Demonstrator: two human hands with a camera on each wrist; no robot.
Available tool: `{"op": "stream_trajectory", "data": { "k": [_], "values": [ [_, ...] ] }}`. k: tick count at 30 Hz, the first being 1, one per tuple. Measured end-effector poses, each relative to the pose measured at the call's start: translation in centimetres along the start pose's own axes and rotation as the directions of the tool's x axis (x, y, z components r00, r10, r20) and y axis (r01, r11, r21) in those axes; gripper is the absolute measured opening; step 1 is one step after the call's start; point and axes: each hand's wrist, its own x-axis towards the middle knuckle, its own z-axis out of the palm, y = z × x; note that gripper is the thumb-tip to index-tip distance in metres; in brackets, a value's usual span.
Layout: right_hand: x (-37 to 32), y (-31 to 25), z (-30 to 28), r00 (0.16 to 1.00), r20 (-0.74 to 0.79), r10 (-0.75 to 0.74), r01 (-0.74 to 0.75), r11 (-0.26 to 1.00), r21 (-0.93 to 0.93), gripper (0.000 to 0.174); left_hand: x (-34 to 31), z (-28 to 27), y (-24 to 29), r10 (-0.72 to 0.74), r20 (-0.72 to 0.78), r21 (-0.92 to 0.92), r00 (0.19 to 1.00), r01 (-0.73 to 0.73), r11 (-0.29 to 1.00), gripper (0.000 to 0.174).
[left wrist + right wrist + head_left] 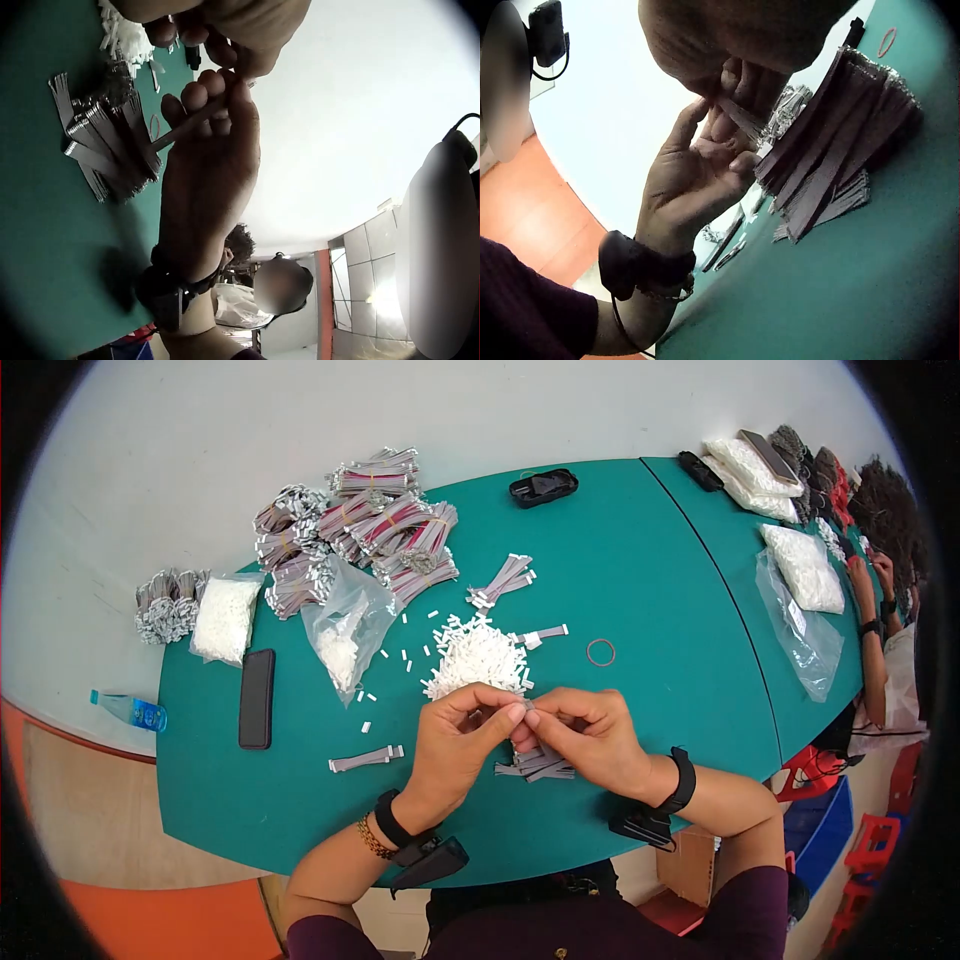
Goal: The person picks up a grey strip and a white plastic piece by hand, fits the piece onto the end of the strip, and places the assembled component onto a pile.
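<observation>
Across a green tabletop [660, 580], bundles of grey ribbon cable [390, 525] lie piled beyond a person at close handwork. The left hand [447, 750] and right hand [592, 738] meet at the fingertips, each pinching with thumb and forefinger, just beside a heap of white pieces [475, 660] and above loose cable strips [535, 765]. Between them is a single grey strip [187, 129], its tip mostly hidden. The step appears to be work on that tip; next, a steady hold and fine alignment seem needed.
</observation>
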Motion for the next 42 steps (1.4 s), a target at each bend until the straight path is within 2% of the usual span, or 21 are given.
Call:
{"op": "stream_trajectory", "data": {
  "k": [5,11,17,23,29,35,42],
  "values": [
    [-0.1,-0.2,0.1,0.999,-0.012,-0.043,0.043,0.999,-0.024,0.015,-0.1,0.7,-1.0,0.070,-0.085,-0.051,0.994,-0.075,0.996,0.009],
    [-0.1,-0.1,0.0,0.998,-0.022,-0.054,0.055,0.998,0.034,0.015,-0.2,1.0,-1.5,0.095,-0.123,-0.066,0.988,-0.104,0.992,0.011],
    [-0.1,-0.1,0.0,0.998,-0.018,-0.063,0.062,0.998,-0.022,0.014,0.0,0.4,-1.3,0.027,-0.066,-0.082,0.997,-0.033,0.996,0.011],
    [0.0,0.0,0.1,1.000,-0.021,-0.023,0.024,0.997,0.068,0.014,0.1,0.3,-1.4,0.083,-0.049,-0.045,0.995,-0.085,0.995,0.011],
    [-0.1,-0.1,0.0,1.000,-0.006,-0.026,0.027,0.998,0.051,0.016,0.1,0.7,-1.4,0.062,-0.071,-0.091,0.995,-0.069,0.994,0.012],
    [-0.1,0.2,-0.1,1.000,0.004,-0.028,0.028,0.997,0.073,0.015,0.3,0.3,-0.7,0.118,-0.005,0.011,0.993,-0.118,0.993,0.012],
    [0.1,0.0,-0.2,0.999,0.026,0.038,-0.041,0.994,0.106,0.015,0.2,0.2,-0.1,0.062,0.005,0.023,0.998,-0.062,0.998,0.010]
  ]
}}
